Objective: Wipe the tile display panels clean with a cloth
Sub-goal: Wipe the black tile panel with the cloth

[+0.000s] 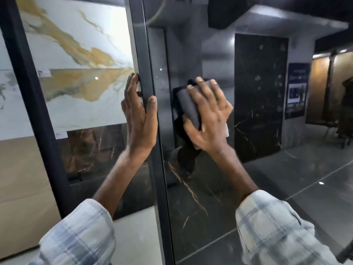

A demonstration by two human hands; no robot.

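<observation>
A tall, glossy black tile panel (210, 178) with thin gold veins stands in front of me in a dark metal frame (150, 73). My right hand (208, 115) presses a folded grey cloth (188, 104) flat against the panel at chest height, fingers spread over it. My left hand (138, 115) grips the frame's left edge, thumb on the front face and fingers wrapped behind. The panel mirrors my hand and the room.
Behind the frame to the left stands a white marble panel (76, 54) with gold veining, a brown tile (89, 150) below it, and a beige panel (23, 178) at lower left. Another dark post (24, 73) crosses the left side.
</observation>
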